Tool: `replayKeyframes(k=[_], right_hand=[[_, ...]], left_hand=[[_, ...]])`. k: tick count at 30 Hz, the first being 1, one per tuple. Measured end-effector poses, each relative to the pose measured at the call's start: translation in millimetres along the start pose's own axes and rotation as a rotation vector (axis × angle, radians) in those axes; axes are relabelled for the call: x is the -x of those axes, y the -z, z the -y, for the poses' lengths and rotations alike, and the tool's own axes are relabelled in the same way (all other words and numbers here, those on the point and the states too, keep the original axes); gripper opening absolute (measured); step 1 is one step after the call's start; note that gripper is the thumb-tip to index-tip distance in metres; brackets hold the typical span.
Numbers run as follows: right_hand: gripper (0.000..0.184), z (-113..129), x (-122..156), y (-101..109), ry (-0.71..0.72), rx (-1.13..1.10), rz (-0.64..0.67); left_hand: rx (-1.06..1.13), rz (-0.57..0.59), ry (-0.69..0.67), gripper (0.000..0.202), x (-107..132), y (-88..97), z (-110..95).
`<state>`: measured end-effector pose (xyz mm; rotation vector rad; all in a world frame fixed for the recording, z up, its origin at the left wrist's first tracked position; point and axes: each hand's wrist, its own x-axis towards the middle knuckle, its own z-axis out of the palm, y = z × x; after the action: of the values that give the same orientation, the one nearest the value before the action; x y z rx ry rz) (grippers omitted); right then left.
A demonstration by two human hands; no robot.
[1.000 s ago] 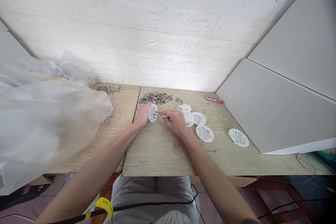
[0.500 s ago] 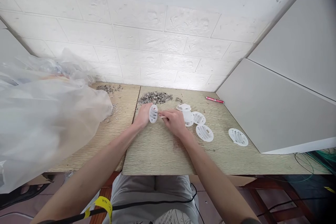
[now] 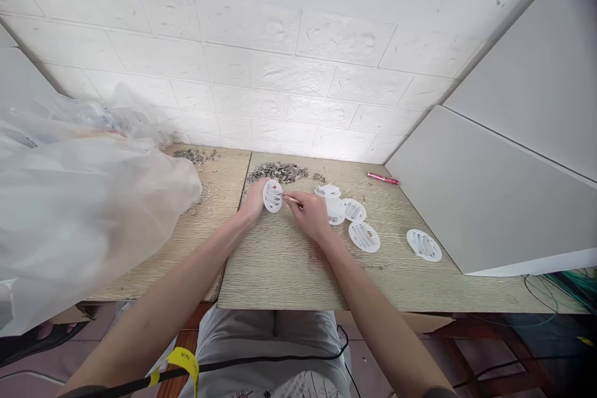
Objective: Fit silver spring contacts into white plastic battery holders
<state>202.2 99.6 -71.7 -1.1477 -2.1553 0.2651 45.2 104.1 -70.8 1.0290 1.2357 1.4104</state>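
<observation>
My left hand (image 3: pixel 254 201) is closed on the edge of a round white slotted plastic disc (image 3: pixel 273 196), holding it tilted up above the table. Pinched in my right hand (image 3: pixel 310 212) is a thin pale stick-like tool (image 3: pixel 293 199), its tip at the disc's right edge. What is at that tip is too small to make out. Behind my left hand lies a heap of small metal pieces (image 3: pixel 277 171). Several more white discs (image 3: pixel 364 237) lie to the right of my right hand, some overlapping.
A big translucent plastic bag (image 3: pixel 93 199) fills the left side, beside more scattered metal pieces (image 3: pixel 191 155). A red pen (image 3: pixel 383 178) lies near the grey panel (image 3: pixel 513 186) on the right. One disc (image 3: pixel 423 245) lies apart there. A black cable (image 3: pixel 261 359) crosses my lap.
The held disc has risen slightly and turned to face me more. My right hand's tool has changed angle, its tip still by the disc's edge.
</observation>
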Motion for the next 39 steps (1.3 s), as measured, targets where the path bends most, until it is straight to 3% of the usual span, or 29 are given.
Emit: replayKeyframes(k=[7, 20, 39], right_hand=[[0.023, 4.7, -0.4, 2.9, -0.045, 0.022, 0.03], [0.029, -1.0, 2.5, 3.2, 0.084, 0.259, 0.089], [0.033, 9.2, 5.7, -0.7, 0.074, 0.443, 0.086]], left_hand=[[-0.031, -0.01, 0.001, 0.026, -2.0, 2.1, -0.4], [-0.189, 0.008, -0.056, 0.03, 3.5, -0.7, -3.7], [-0.284, 0.064, -0.111, 0.035, 11.6, -4.4, -7.6]])
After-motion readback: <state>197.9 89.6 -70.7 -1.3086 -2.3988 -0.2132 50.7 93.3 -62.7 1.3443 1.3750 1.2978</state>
